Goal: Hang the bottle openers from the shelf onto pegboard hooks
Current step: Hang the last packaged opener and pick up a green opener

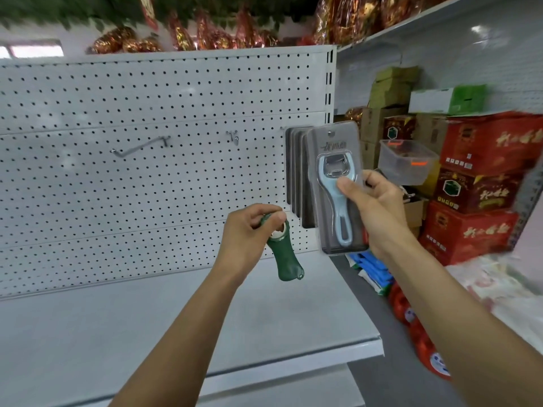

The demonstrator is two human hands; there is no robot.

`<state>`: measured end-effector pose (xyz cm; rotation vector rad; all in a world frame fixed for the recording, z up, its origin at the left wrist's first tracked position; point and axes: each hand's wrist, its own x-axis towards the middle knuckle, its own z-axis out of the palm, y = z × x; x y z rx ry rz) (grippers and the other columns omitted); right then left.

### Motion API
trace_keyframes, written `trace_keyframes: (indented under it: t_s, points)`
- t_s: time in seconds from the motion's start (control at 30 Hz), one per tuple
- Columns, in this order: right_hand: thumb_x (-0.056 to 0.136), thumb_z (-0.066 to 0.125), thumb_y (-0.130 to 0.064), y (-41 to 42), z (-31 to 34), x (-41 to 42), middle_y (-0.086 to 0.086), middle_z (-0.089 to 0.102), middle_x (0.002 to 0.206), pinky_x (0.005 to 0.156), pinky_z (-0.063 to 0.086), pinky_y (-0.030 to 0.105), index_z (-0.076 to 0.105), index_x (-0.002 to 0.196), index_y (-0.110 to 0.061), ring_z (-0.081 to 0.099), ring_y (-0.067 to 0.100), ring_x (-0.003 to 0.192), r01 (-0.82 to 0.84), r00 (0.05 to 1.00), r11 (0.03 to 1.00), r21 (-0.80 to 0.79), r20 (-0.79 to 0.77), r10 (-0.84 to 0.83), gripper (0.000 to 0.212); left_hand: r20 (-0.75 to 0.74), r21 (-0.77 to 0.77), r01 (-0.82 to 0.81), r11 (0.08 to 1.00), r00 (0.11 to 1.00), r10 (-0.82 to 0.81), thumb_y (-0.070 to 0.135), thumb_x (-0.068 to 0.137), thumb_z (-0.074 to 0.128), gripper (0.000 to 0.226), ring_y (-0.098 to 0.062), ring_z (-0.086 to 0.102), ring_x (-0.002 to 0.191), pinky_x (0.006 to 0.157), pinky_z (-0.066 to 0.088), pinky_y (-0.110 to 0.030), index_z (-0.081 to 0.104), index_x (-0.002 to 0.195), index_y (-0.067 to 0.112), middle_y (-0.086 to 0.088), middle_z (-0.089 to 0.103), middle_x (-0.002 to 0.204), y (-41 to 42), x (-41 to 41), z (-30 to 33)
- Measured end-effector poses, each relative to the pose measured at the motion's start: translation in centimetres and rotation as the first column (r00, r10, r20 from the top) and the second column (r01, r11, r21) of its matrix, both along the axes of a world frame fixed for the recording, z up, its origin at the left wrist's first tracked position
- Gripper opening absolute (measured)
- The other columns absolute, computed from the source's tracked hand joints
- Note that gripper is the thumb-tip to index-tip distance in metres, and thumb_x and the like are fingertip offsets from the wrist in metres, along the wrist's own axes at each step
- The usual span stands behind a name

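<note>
My right hand (371, 207) pinches a grey blister pack with a light blue bottle opener (335, 189), held upright at the right end of the white pegboard (147, 177). The pack's top hole sits at a hook, in front of several similar packs (295, 174) hanging there. My left hand (249, 227) grips a loose dark green bottle opener (283, 257) by its head, the handle hanging down above the grey shelf (176, 318). Two bare hooks stick out of the pegboard, a long one (141, 146) and a short one (233, 137).
Red cartons (484, 177) and a clear plastic tub (407, 164) are stacked to the right of the shelving. Blue and red goods (382, 277) lie on the floor below them. Foil-wrapped items (205, 33) line the top of the pegboard unit.
</note>
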<state>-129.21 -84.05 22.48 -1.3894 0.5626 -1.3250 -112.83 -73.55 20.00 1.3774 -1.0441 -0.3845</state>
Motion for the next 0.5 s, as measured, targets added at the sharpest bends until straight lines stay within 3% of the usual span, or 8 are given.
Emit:
trace_keyframes:
  t_s: [0.13, 0.27, 0.5]
  points:
    - [0.085, 0.07, -0.016, -0.9, 0.3, 0.9, 0.011, 0.074, 0.096, 0.085, 0.057, 0.048, 0.066, 0.097, -0.016, 0.071, 0.03, 0.09, -0.002, 1.0, 0.998, 0.058, -0.022, 0.003, 0.013, 0.002, -0.012, -0.02, 1.0, 1.0, 0.02, 0.015, 0.087, 0.069, 0.007, 0.004, 0.058, 0.059, 0.056, 0.041, -0.006, 0.073, 0.093, 0.014, 0.005, 0.071, 0.072, 0.1, 0.4, 0.6]
    - [0.086, 0.069, -0.016, -1.5, 0.0, 1.3, 0.01, 0.075, 0.097, 0.081, 0.059, 0.043, 0.066, 0.098, -0.017, 0.072, 0.023, 0.083, -0.001, 0.999, 0.995, 0.102, -0.036, 0.004, 0.013, 0.007, -0.015, -0.026, 1.0, 1.0, 0.026, 0.017, 0.087, 0.069, 0.008, 0.003, 0.06, 0.061, 0.059, 0.043, -0.006, 0.073, 0.094, 0.015, 0.007, 0.072, 0.072, 0.2, 0.8, 0.9]
    - [0.087, 0.069, -0.016, -1.8, -0.8, 2.1, 0.008, 0.074, 0.098, 0.086, 0.057, 0.046, 0.064, 0.099, -0.016, 0.072, 0.026, 0.091, 0.024, 0.999, 0.995, 0.101, -0.039, -0.02, 0.014, 0.019, -0.049, -0.048, 0.998, 0.999, 0.049, 0.014, 0.088, 0.069, 0.007, 0.004, 0.059, 0.06, 0.058, 0.043, -0.006, 0.073, 0.093, 0.012, 0.003, 0.072, 0.074, 0.4, 1.5, 1.6]
